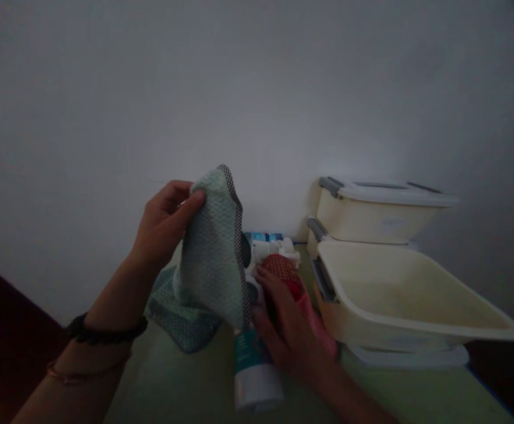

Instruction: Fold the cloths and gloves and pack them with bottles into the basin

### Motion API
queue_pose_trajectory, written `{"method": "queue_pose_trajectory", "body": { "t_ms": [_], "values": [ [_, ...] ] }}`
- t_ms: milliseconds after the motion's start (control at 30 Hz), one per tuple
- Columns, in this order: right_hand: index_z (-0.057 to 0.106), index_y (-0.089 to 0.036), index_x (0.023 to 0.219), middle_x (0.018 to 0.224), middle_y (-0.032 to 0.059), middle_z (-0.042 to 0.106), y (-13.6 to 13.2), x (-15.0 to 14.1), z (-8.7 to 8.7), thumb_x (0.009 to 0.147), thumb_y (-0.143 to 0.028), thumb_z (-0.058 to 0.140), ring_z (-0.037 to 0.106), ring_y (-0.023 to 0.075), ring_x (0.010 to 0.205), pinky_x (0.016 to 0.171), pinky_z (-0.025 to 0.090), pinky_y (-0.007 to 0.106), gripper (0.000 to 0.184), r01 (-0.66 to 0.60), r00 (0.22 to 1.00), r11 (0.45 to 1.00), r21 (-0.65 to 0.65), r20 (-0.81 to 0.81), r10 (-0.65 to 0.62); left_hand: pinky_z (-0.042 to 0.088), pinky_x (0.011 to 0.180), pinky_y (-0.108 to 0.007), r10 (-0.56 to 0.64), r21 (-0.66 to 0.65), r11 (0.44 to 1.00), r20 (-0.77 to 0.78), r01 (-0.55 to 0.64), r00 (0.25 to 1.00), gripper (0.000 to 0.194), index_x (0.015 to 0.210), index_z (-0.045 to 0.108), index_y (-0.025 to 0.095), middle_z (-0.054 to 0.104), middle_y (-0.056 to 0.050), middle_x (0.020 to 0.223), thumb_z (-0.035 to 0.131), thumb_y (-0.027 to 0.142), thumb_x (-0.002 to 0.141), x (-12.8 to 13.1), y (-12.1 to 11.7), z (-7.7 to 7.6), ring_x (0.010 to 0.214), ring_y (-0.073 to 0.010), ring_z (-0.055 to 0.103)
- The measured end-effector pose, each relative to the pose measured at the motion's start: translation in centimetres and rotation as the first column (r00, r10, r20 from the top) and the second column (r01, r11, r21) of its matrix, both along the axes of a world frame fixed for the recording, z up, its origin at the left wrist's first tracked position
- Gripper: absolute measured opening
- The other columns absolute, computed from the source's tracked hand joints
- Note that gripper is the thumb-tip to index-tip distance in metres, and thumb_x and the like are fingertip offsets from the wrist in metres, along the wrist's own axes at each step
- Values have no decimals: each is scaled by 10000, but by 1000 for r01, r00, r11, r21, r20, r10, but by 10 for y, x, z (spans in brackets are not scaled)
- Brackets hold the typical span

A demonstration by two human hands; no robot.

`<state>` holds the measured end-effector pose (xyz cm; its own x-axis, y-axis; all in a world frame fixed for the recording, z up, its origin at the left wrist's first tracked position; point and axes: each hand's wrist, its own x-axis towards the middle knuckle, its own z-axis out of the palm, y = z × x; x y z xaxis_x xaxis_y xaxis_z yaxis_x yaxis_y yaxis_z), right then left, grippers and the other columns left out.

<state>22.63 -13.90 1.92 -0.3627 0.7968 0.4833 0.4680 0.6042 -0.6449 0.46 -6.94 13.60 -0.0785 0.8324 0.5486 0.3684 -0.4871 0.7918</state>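
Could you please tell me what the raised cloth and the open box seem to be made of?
The cloth in the left hand looks like soft, matte woven or knitted fabric, judging by its bumpy texture and drape; the fibre is unclear. The open box seems rigid, smooth plastic, judging by its even surface and rounded edges.

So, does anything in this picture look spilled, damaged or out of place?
Nothing looks spilled or damaged, though it is dim. Slightly untidy: the red item and white-and-teal container crowd together left of the open bin.
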Motion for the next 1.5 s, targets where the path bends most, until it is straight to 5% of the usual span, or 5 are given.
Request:
{"method": "queue_pose_trajectory", "body": {
  "t_ms": [200, 467, 933, 1233, 1500],
  "values": [
    [520, -147, 1277, 1264, 143, 598, 26, -27, 45, 935, -499, 306, 559, 254, 1168, 961, 451, 427, 535, -52, 987, 993, -106, 147, 67, 396, 600, -278, -314, -376, 925, -693, 46, 649, 293, 812, 595, 168, 611, -30, 718, 502, 446, 810, -11, 14, -16, 668, -174, 549],
    [720, -192, 695, 718, 88, 733, 72, -52, 63, 755, -391, 627, 675, 242, 622, 529, 502, 318, 227, -211, 727, 965, -153, 635, 260, 414, 600, -259, -553, -580, 810, -707, 86, 441, 159, 761, 664, 177, 687, -37, 743, 512, 183, 716, 3, 32, -65, 686, -184, 600],
    [685, -128, 670, 790, 163, 727, 66, -51, 58, 679, -205, 656, 679, 294, 731, 629, 497, 370, 82, -199, 713, 952, -233, 631, 304, 419, 638, -271, -531, -567, 812, -619, 139, 579, 277, 780, 601, 154, 617, -31, 734, 468, 392, 833, -8, 36, -54, 705, -180, 566],
    [536, -194, 922, 814, 36, 658, 55, -18, 113, 875, -206, 459, 610, 164, 748, 661, 425, 286, 91, -26, 999, 999, -46, -37, 25, 467, 705, -282, -433, -331, 877, -236, 347, 870, 319, 1037, 593, 173, 603, -31, 856, 487, 429, 879, -3, 6, -13, 789, -170, 562],
    [579, -217, 827, 841, -10, 617, 52, -10, 128, 825, -280, 546, 593, 156, 865, 791, 479, 294, 71, -414, 562, 905, -94, -808, 173, 471, 913, -358, -669, -355, 735, -237, 578, 704, 406, 1164, 587, 192, 646, -89, 1134, 659, 315, 784, 10, -1, -18, 1034, -244, 599]
  ]
}}
